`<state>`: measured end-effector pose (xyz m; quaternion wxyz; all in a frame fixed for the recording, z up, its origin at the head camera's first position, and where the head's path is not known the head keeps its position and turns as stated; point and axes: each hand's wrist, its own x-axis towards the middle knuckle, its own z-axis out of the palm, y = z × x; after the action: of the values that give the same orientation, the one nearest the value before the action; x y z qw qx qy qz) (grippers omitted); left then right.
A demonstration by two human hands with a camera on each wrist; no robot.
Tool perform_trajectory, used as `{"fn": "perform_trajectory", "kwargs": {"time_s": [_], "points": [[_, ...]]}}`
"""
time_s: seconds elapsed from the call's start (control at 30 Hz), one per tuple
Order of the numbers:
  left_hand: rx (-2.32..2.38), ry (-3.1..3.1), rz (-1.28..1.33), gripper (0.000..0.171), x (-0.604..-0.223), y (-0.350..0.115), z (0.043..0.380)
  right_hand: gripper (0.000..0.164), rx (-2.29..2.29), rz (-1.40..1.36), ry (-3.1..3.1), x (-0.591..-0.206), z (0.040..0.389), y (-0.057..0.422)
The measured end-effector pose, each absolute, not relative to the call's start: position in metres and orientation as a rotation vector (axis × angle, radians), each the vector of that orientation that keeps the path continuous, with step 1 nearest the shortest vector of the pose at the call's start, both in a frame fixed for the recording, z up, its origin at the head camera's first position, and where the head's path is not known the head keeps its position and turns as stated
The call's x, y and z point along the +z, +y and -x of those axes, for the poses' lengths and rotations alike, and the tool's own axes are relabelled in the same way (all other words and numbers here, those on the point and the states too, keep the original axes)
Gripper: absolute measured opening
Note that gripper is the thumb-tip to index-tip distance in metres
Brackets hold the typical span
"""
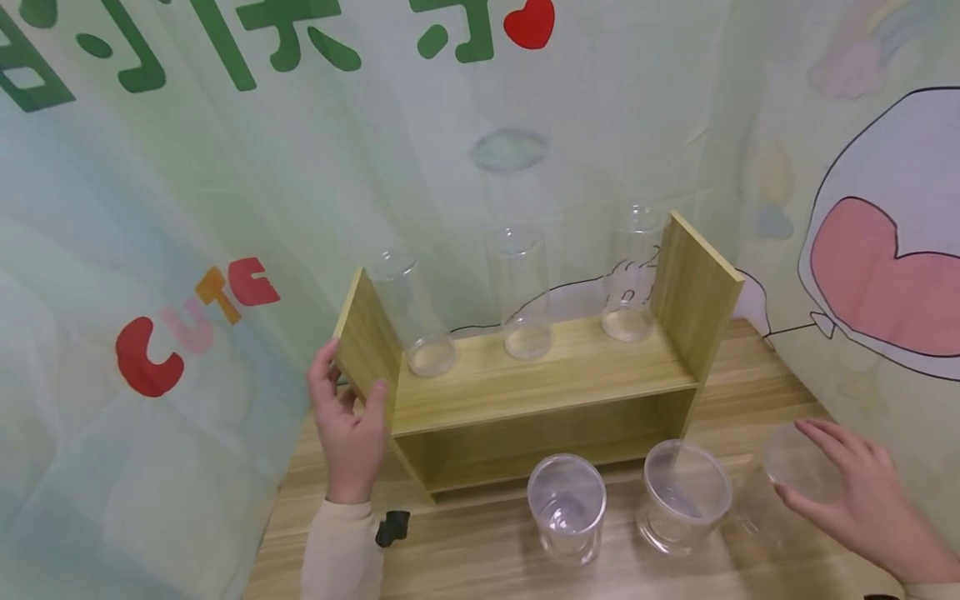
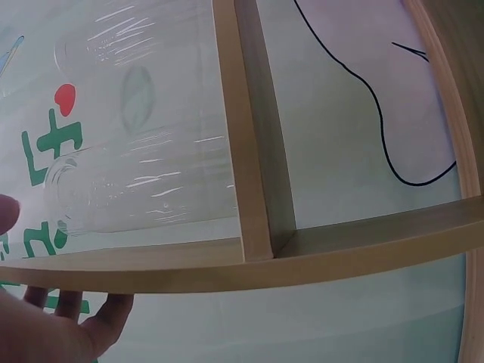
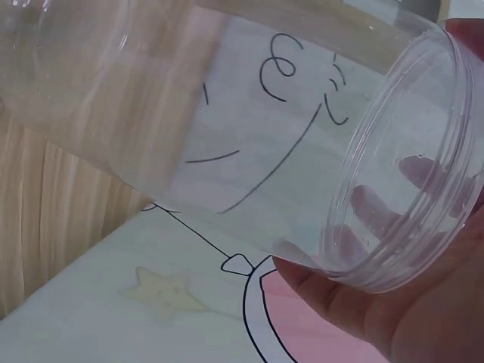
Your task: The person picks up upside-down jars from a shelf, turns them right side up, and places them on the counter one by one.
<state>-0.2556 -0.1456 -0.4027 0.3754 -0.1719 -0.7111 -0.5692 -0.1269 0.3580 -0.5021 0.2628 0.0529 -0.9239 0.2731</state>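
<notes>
My left hand (image 1: 348, 442) grips the left side panel (image 1: 367, 342) of a wooden shelf (image 1: 540, 392), thumb on the inner side and fingers on the outer. In the left wrist view the fingertips (image 2: 113, 318) show beyond the panel edge. At the right, my right hand (image 1: 862, 492) holds a clear plastic jar (image 3: 249, 151) around its lid end. Beside it on the table stand two similar jars, a nearer-to-hand one (image 1: 678, 508) and a middle one (image 1: 567, 517). On the shelf's upper board three tall clear jars, left (image 1: 431, 354), middle (image 1: 528, 337) and right (image 1: 628, 321), stand upright in a row.
The shelf's lower compartment (image 1: 540, 442) opens toward me. A wood-grain table (image 1: 465, 550) lies under everything. Printed cloth (image 1: 600, 108) with green characters, a red heart and a balloon drawing hangs close behind and at both sides.
</notes>
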Motion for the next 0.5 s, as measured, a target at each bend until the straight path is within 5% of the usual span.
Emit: {"fn": "perform_trajectory", "kwargs": {"time_s": [0.5], "points": [[-1.480,-1.842,0.429,0.066,-0.402,-0.146,0.255,0.076,0.767,-0.141,-2.546,-0.516,0.139,0.358]]}}
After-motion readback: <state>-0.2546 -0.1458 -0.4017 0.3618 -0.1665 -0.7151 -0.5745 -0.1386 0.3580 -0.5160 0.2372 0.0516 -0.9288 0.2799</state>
